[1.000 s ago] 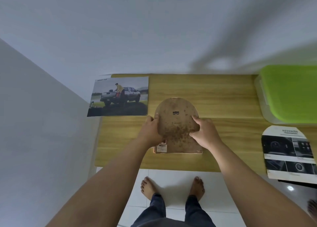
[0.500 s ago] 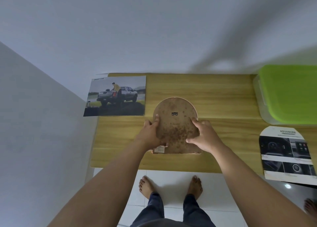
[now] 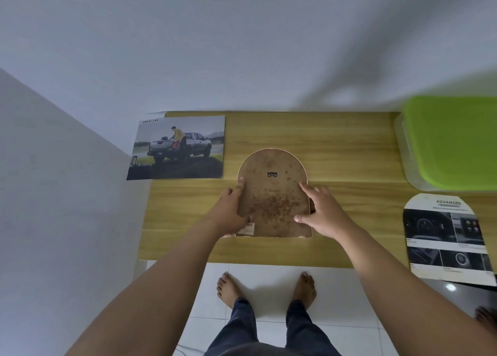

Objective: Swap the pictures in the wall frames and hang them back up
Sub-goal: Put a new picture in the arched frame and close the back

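Fingers of my left hand and right hand are gripping the frame, and I am guessing nothing is hanging up yet.

Soft, fairly dim, even light fills the scene, and a broad blurred shadow streaks the pale grey wall at upper right. A small white glare spot sits on the glossy black panel at lower right. Wide-angle distortion bends the edges, and the lime-green plastic lid looks smeared.
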